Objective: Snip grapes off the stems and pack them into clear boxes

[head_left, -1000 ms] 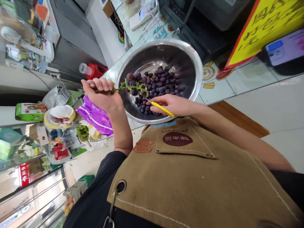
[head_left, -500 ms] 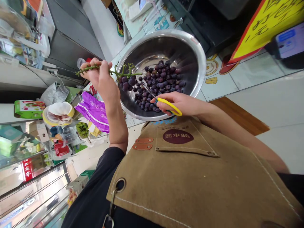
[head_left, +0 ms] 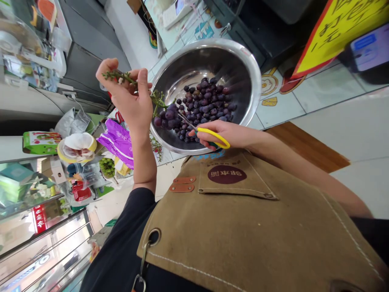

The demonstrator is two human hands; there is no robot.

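Observation:
My left hand point(head_left: 130, 97) holds a green grape stem point(head_left: 158, 100) between thumb and fingers, left of the steel bowl. A small cluster of purple grapes point(head_left: 167, 117) hangs from the stem over the bowl's left side. Scissors with yellow handles point(head_left: 214, 136) are in my right hand point(head_left: 225, 132), at the near rim. Their blades point up and left, close to the hanging cluster. Many loose dark purple grapes point(head_left: 209, 99) lie in the large steel bowl point(head_left: 256, 81).
Left of the bowl lie a purple bag point(head_left: 117, 140), green grapes point(head_left: 107, 167) and a green carton point(head_left: 41, 142). A yellow sign point(head_left: 340, 36) and a phone-like screen point(head_left: 370, 50) stand at the upper right. A brown apron point(head_left: 243, 227) covers my front.
My left hand has turned and its fingers have spread somewhat around the stem. The hanging cluster has shifted down and right, nearer the scissors. My right hand has barely moved.

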